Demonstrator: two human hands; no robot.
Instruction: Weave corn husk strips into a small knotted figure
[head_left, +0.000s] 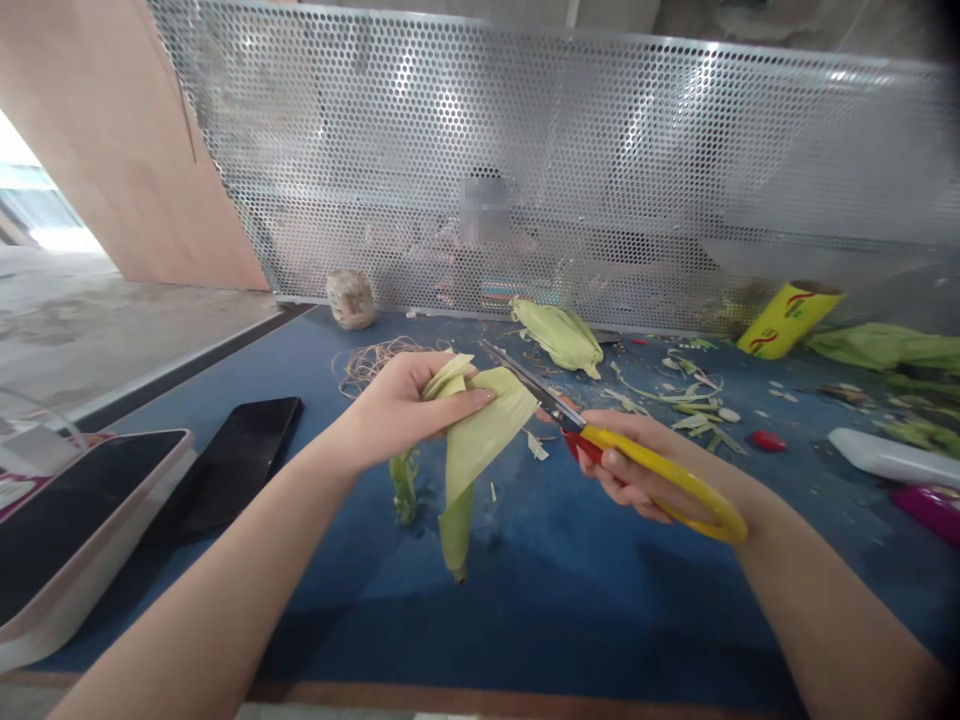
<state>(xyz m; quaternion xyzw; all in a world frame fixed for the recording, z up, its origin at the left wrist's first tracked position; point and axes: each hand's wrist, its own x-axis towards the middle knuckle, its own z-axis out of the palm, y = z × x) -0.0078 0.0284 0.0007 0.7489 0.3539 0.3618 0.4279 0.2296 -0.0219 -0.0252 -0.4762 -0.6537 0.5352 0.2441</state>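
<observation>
My left hand (420, 408) is closed around pale green corn husk leaves (491, 425), with the thumb pressed on top. The leaves fan out to the right, and a narrower piece hangs down from the hand. In my right hand (626, 460) are scissors (562, 408) with yellow and red handles. Their blades point up and left, close to the right edge of the leaves; whether they touch I cannot tell. A small wilted green piece (403, 485) shows below my left hand. Behind the scissors lies a corn husk bundle (559, 335).
A coil of twine (371, 362) lies behind my left hand, near a pale roll (350, 299). Two dark phones (232, 465) lie left. Plant scraps (697, 405), a yellow tube (789, 318) and a white-handled item (892, 455) are right. A perforated metal screen (420, 150) closes the back.
</observation>
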